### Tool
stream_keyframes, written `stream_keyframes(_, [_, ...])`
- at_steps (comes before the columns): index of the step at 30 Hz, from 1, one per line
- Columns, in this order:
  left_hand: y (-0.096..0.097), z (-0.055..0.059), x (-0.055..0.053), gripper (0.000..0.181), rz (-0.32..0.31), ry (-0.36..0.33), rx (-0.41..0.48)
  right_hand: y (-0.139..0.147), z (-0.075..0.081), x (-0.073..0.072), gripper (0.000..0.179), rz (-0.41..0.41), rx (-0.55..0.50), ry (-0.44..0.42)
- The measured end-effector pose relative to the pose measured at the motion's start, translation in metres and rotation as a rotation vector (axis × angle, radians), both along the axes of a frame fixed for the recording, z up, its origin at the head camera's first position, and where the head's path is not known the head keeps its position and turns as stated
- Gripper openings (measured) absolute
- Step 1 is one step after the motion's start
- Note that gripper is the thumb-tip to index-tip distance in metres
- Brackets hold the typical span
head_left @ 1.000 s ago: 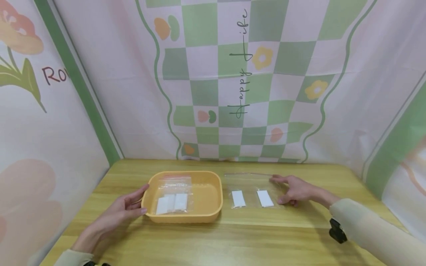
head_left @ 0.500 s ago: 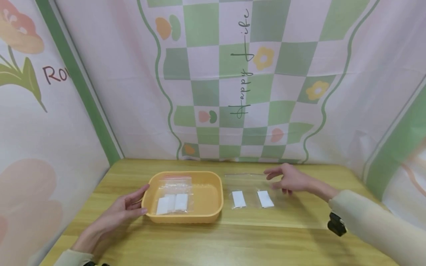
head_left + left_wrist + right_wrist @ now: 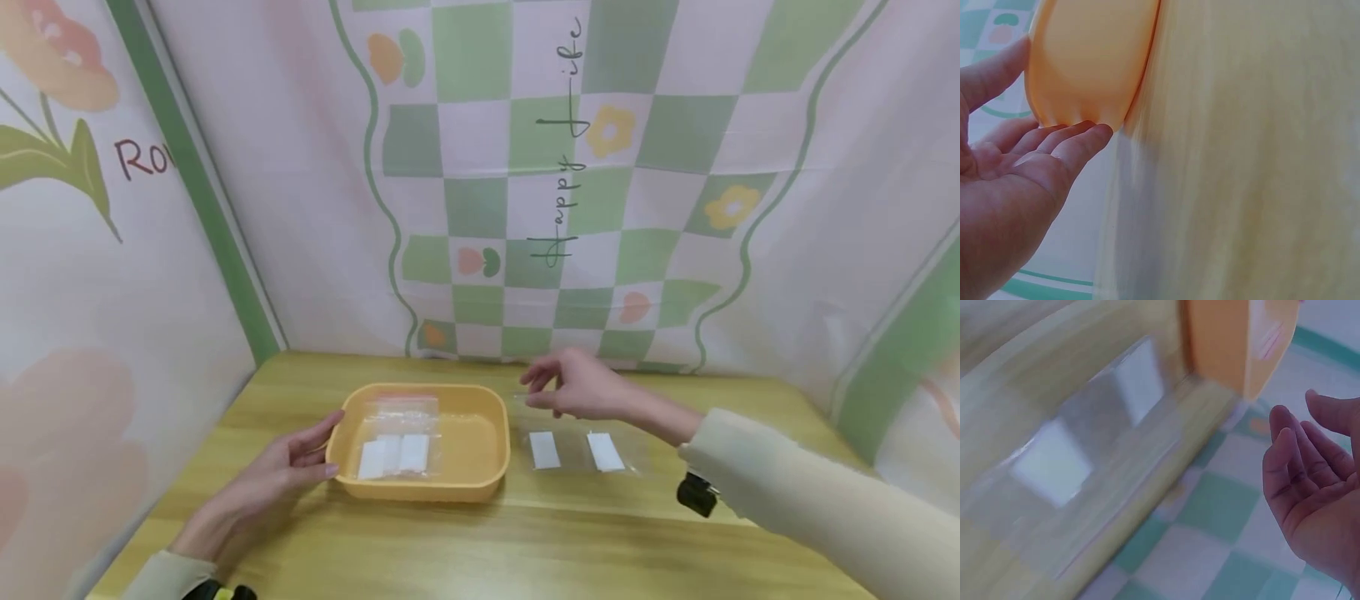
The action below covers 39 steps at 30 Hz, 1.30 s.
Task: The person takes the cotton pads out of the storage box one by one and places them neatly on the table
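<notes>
A yellow-orange plastic tray (image 3: 468, 437) stands on the table; clear zip bags (image 3: 405, 406) with a pink-red strip and white rectangles lie in its left half. My left hand (image 3: 288, 462) rests against the tray's left end, thumb and fingers spread and the fingertips (image 3: 1100, 131) touching its outer wall. Right of the tray lies clear plastic bagging (image 3: 573, 454) with two white rectangles; one bag or two, I cannot tell. Over its far edge hovers my right hand (image 3: 585, 385), holding nothing. In the right wrist view its fingers (image 3: 1285, 456) are loosely bent, with the thumb apart.
A wooden table (image 3: 420, 550) carries everything. Behind it hangs a checkered green-and-white curtain (image 3: 532, 283), close to the table's back edge. Printed fabric (image 3: 67, 317) also encloses the left side. Dark wrist devices (image 3: 697, 493) sit at both cuffs.
My right hand has lifted off the right edge of the clear bagging and swung left above its far edge. The left hand has stayed at the tray, and the head view has shifted slightly.
</notes>
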State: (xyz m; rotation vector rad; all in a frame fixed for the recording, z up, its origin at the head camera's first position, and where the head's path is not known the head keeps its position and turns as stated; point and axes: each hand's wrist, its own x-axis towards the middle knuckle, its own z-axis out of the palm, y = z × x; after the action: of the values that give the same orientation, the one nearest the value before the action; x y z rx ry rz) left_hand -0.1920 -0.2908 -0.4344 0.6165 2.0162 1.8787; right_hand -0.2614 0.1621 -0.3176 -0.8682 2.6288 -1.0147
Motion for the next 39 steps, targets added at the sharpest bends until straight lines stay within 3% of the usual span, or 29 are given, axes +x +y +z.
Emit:
stream_keyframes(7, [-0.001, 0.004, -0.003, 0.084, 0.005, 0.023, -0.01, -0.057, -0.009, -0.003, 0.029, 0.166, 0.03, 0.047])
stream_keyframes(12, [0.0, 0.002, 0.0, 0.085, 0.024, -0.003, -0.01, -0.093, -0.02, -0.004, 0.042, 0.207, 0.059, -0.081])
stream_keyframes(16, [0.001, 0.001, 0.001, 0.085, 0.03, -0.015, -0.011, -0.113, -0.033, -0.009, 0.037, 0.237, 0.116, -0.068])
stream_keyframes(25, [0.001, 0.002, 0.0, 0.086, 0.021, -0.024, -0.01, -0.128, -0.057, -0.017, 0.05, 0.254, 0.214, -0.069])
stream_keyframes(34, [0.002, 0.0, -0.002, 0.085, 0.014, -0.005, -0.015, -0.132, -0.063, -0.017, 0.057, 0.249, 0.142, -0.164])
stream_keyframes(39, [0.002, -0.001, -0.002, 0.085, 0.015, -0.007, -0.009, -0.135, -0.064, -0.012, 0.062, 0.245, 0.043, -0.229])
